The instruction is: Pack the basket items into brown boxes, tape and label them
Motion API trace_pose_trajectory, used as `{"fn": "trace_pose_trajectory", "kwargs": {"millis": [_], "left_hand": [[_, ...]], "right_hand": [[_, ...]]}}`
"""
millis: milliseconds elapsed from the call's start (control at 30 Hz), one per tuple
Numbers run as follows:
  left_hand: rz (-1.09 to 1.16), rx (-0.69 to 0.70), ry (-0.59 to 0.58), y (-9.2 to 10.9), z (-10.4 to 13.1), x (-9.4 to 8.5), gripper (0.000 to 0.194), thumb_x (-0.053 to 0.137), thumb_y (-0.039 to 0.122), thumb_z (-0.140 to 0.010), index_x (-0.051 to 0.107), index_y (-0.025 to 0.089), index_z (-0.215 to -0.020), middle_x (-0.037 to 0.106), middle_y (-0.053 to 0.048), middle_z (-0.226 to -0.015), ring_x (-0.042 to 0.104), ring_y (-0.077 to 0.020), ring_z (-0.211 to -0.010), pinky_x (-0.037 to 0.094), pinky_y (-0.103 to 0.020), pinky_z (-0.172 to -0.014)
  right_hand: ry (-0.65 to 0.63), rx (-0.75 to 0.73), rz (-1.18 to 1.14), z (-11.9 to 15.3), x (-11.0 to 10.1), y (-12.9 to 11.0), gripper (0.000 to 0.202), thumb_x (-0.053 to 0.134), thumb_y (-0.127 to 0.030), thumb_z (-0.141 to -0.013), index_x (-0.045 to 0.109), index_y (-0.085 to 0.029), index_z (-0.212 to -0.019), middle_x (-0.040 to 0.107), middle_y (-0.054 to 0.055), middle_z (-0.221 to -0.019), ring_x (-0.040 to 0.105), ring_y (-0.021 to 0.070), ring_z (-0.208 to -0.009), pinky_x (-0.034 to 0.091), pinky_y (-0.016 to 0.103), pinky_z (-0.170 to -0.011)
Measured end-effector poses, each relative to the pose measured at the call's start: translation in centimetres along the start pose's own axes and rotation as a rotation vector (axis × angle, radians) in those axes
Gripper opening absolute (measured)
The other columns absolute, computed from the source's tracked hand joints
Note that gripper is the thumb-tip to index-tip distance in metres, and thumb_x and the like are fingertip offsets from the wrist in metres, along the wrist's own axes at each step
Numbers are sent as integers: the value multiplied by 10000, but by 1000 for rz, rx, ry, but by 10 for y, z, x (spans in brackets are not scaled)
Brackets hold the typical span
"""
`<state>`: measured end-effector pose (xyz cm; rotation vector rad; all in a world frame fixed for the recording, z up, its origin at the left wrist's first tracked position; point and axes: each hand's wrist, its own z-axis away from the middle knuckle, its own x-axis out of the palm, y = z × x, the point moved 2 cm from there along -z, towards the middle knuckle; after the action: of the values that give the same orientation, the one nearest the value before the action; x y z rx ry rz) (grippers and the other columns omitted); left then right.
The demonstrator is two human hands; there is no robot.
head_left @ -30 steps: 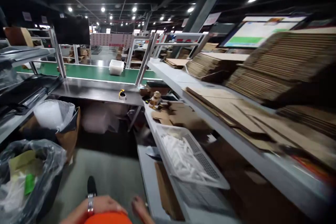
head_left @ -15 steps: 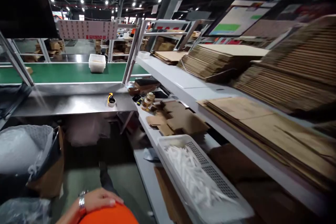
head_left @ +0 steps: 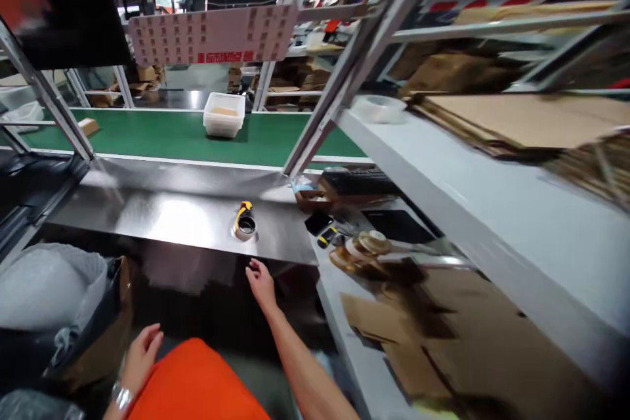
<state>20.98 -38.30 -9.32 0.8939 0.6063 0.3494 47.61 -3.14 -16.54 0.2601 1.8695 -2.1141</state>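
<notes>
My right hand (head_left: 260, 284) reaches forward in front of the metal bench (head_left: 142, 216), its fingers loosely bent and nothing in them. Just beyond it on the bench stands a yellow and black tape dispenser (head_left: 245, 224) with a roll of tape, apart from the fingers. My left hand (head_left: 141, 356), with a silver watch on the wrist, hangs low beside my orange top. Its fingers are slightly curled and slightly apart, and it holds nothing.
Beyond the bench, a green conveyor (head_left: 167, 138) carries white plastic baskets (head_left: 224, 115). A lined carton (head_left: 111, 328) with plastic film stands at left. On the right, a white shelf (head_left: 472, 203) holds flat cardboard (head_left: 522, 119) above a side table with jars (head_left: 367, 246) and cardboard pieces.
My right hand has come into view, stretched toward the bench. My left hand has moved off my orange top to its left side. The view has moved closer to the bench.
</notes>
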Motion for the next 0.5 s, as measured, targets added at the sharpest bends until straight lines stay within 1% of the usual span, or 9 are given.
{"fn": "trace_pose_trajectory", "kwargs": {"millis": [67, 133, 200, 267, 333, 400, 500], "left_hand": [[-53, 21, -43, 13, -13, 10, 793, 823, 889, -653, 871, 247, -1117, 923, -157, -1170, 883, -412, -1185, 702, -483, -1115], [-117, 52, -65, 28, -30, 20, 695, 820, 807, -707, 868, 268, -1143, 924, -142, -1156, 882, -397, -1180, 700, -477, -1117], [-174, 82, -70, 42, -49, 26, 628, 811, 729, -742, 868, 286, -1184, 922, -135, -1187, 881, -377, -1180, 696, -463, -1130], [-207, 108, -83, 51, -72, 31, 600, 795, 677, -765, 866, 307, -1231, 917, -129, -1232, 879, -362, -1187, 693, -451, -1148], [-219, 122, -106, 57, -99, 34, 604, 771, 663, -778, 860, 320, -1268, 913, -126, -1256, 875, -361, -1196, 688, -458, -1162], [-230, 133, -132, 61, -130, 35, 627, 755, 658, -776, 851, 318, -1294, 908, -133, -1276, 869, -377, -1211, 680, -488, -1178], [-282, 186, -145, 72, -187, 33, 668, 751, 608, -769, 843, 289, -1348, 872, -163, -1408, 828, -401, -1342, 620, -507, -1273]], "right_hand": [[-16, -40, 91, -41, 15, -26, 618, 684, -494, -859, 739, -146, -1367, 769, 236, -1445, 798, 281, -952, 633, 473, -1072], [-24, -44, 190, -70, 28, -41, 645, 654, -422, -911, 693, -116, -1477, 700, 269, -1538, 799, 290, -999, 616, 468, -1090], [-43, -44, 298, -94, 38, -47, 667, 621, -396, -966, 653, -81, -1552, 656, 302, -1591, 802, 326, -1115, 609, 462, -1098], [-61, -40, 426, -112, 43, -46, 639, 591, -419, -1016, 678, -71, -1545, 666, 309, -1588, 781, 377, -1267, 604, 468, -1117], [-78, -20, 540, -128, 45, -44, 558, 584, -453, -1038, 773, -113, -1438, 723, 280, -1529, 768, 413, -1335, 610, 484, -1121], [-83, 15, 607, -141, 41, -41, 464, 603, -473, -1021, 860, -166, -1256, 790, 246, -1420, 800, 427, -1281, 631, 505, -1092], [-51, 47, 646, -160, 28, -39, 370, 609, -473, -964, 887, -231, -993, 853, 220, -1233, 849, 446, -1166, 664, 557, -1038]]}}
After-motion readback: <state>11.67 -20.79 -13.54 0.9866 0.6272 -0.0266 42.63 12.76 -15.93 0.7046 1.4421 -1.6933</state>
